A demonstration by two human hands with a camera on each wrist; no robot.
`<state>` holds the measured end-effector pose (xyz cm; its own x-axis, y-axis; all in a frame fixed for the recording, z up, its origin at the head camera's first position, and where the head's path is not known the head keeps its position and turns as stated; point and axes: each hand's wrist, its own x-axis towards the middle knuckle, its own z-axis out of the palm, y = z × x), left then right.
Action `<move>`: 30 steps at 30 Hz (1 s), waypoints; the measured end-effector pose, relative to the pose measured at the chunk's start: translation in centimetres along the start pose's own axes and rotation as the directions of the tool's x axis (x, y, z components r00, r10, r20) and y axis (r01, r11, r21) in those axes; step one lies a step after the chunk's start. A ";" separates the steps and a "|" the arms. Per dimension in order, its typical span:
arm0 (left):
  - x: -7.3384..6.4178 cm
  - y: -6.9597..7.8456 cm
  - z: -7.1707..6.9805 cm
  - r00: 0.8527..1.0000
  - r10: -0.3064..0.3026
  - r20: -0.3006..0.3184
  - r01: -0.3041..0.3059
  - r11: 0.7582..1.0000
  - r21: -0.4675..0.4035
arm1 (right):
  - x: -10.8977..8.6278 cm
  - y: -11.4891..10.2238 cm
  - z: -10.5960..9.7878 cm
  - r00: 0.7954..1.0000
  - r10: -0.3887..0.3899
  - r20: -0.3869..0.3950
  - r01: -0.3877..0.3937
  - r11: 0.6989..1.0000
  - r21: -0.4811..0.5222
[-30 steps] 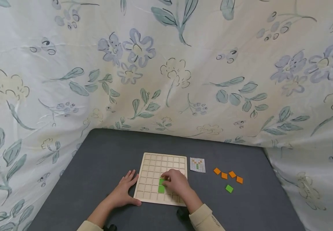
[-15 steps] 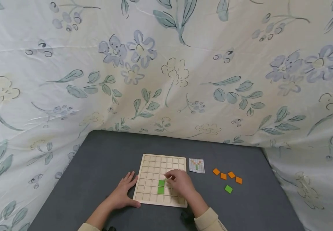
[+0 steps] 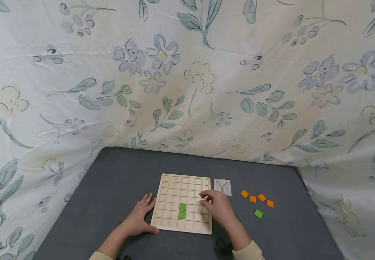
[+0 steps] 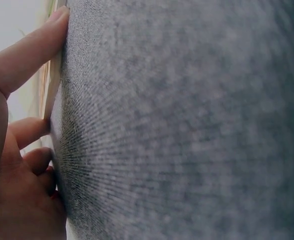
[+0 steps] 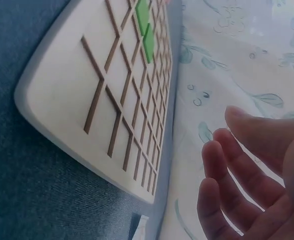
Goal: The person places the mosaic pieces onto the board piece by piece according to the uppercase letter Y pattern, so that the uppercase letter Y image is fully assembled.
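Note:
A square wooden grid board (image 3: 171,187) lies on the dark table. Two green square tiles (image 3: 182,206) sit in its cells, one directly above the other. Against the board's left edge my left hand (image 3: 138,217) rests with spread fingers, its thumb at the near left corner. In the left wrist view, the thumb and fingers (image 4: 29,132) touch the board's rim. My right hand (image 3: 219,207) hovers over the board's right edge, fingers loosely bent. Nothing shows between its fingers in the right wrist view, where the tiles (image 5: 148,44) stay on the board.
Right of the board's far corner lies a small printed pattern card (image 3: 222,187). Several loose orange tiles (image 3: 253,199) and one loose green tile (image 3: 258,213) are farther right on the table (image 3: 125,169). A flowered cloth (image 3: 200,119) hangs behind and at both sides.
My right hand has drawn back from the upper green tile and moved right to the board's edge, uncovering both tiles. My left hand stays in place.

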<state>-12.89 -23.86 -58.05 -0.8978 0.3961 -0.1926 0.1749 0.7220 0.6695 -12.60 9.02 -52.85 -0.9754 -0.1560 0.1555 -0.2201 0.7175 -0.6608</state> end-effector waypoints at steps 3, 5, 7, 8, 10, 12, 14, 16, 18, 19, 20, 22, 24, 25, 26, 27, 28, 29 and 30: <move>0.2 0.1 0.2 1.000 0.005 -0.006 -0.005 1.000 -0.006 | -0.3 0.2 -0.5 1.000 0.023 -0.010 -0.022 0.999 0.027; 0.2 0.2 0.3 1.000 0.007 -0.012 -0.007 1.000 -0.013 | -0.4 0.3 -0.9 0.999 0.028 -0.016 -0.027 0.998 0.048; 0.3 0.2 0.4 1.000 0.011 -0.017 -0.011 1.000 -0.019 | -0.5 0.5 -1.1 0.999 0.045 -0.024 -0.044 0.997 0.062; 0.3 0.2 0.4 1.000 0.013 -0.019 -0.013 1.000 -0.022 | -0.6 0.6 -1.3 0.998 0.053 -0.029 -0.051 0.997 0.065; 0.3 0.2 0.6 1.000 0.016 -0.025 -0.017 1.000 -0.026 | -0.7 0.8 -1.6 0.997 0.065 -0.039 -0.063 0.996 0.070; 0.4 0.2 0.7 0.999 0.017 -0.029 -0.018 0.999 -0.028 | -0.7 1.0 -1.8 0.995 0.086 -0.048 -0.082 0.994 0.073; 0.5 0.2 0.8 0.999 0.016 -0.033 -0.017 0.999 -0.028 | -0.7 1.2 -2.1 0.994 0.093 -0.056 -0.089 0.994 0.068; 0.5 0.3 0.9 0.999 0.014 -0.035 -0.015 0.999 -0.029 | -0.7 1.4 -2.4 0.993 0.098 -0.060 -0.095 0.994 0.061; 0.6 0.3 1.0 0.999 0.008 -0.038 -0.009 0.999 -0.031 | -0.6 1.7 -2.6 0.993 0.103 -0.063 -0.100 0.994 0.052; 0.6 0.3 1.0 0.999 0.004 -0.040 -0.005 1.000 -0.031 | -0.6 1.8 -2.7 0.993 0.102 -0.065 -0.100 0.994 0.046; 0.6 0.4 1.0 0.999 0.000 -0.041 -0.001 1.000 -0.031 | -0.6 1.9 -2.8 0.992 0.104 -0.069 -0.102 0.994 0.040; 0.6 0.5 1.1 0.999 -0.008 -0.044 0.007 0.999 -0.033 | -0.6 2.1 -3.1 0.991 0.110 -0.075 -0.107 0.994 0.037; 0.7 0.5 1.1 0.999 -0.014 -0.045 0.012 0.999 -0.034 | -0.6 2.3 -3.4 0.990 0.113 -0.087 -0.111 0.993 0.029; 0.8 0.6 1.1 0.999 -0.015 -0.045 0.013 0.999 -0.036 | -0.6 2.5 -3.5 0.989 0.116 -0.094 -0.115 0.993 0.022; 0.8 0.6 1.2 0.999 -0.015 -0.046 0.013 0.999 -0.037 | -0.6 2.6 -3.7 0.988 0.121 -0.100 -0.120 0.993 0.018; 0.9 0.6 1.2 0.999 -0.014 -0.046 0.012 0.999 -0.037 | -0.6 2.8 -3.9 0.986 0.126 -0.106 -0.125 0.992 0.013; 1.0 0.6 1.3 0.999 -0.012 -0.047 0.011 0.999 -0.036 | -0.6 2.9 -4.0 0.985 0.130 -0.112 -0.130 0.991 0.007; 1.1 0.7 1.4 0.999 -0.011 -0.047 0.009 0.999 -0.037 | -0.7 3.1 -4.2 0.984 0.134 -0.118 -0.135 0.991 -0.001; 1.2 0.7 1.4 0.999 -0.011 -0.047 0.009 0.999 -0.036 | -0.7 3.2 -4.3 0.983 0.136 -0.123 -0.138 0.990 -0.005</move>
<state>-13.24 -22.10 -58.87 -0.9178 0.3608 -0.1658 0.1519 0.7048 0.6929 -12.60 14.38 -51.95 -0.9879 0.0277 0.1528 -0.0834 0.7354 -0.6725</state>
